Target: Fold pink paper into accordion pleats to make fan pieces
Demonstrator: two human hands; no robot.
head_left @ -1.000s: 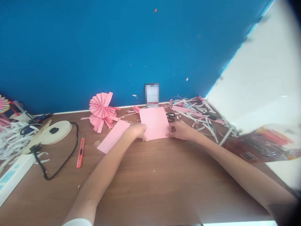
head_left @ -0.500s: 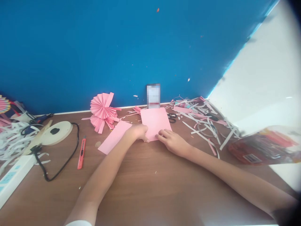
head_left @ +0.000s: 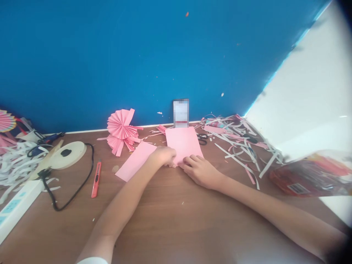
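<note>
A pink paper sheet (head_left: pixel 183 143) lies flat on the brown table (head_left: pixel 170 216), near the blue wall. My left hand (head_left: pixel 164 156) is closed in a pinch on the sheet's near left corner. Beside it, my right hand (head_left: pixel 200 169) presses down on the near edge with curled fingers. A second pink sheet (head_left: pixel 134 161) lies just left of my left hand, partly under my forearm.
Folded pink paper fans (head_left: pixel 121 130) lie at the back left. A red box cutter (head_left: pixel 96 179), a tape roll (head_left: pixel 65 154), a black cable and a white power strip (head_left: pixel 15 207) sit on the left. Paper strips (head_left: pixel 242 145), scissors (head_left: pixel 202 138) and a plastic packet (head_left: pixel 310 176) lie to the right.
My right hand has slid left along the sheet's near edge, from its right corner to beside my left hand. My left hand stays on the left corner.
</note>
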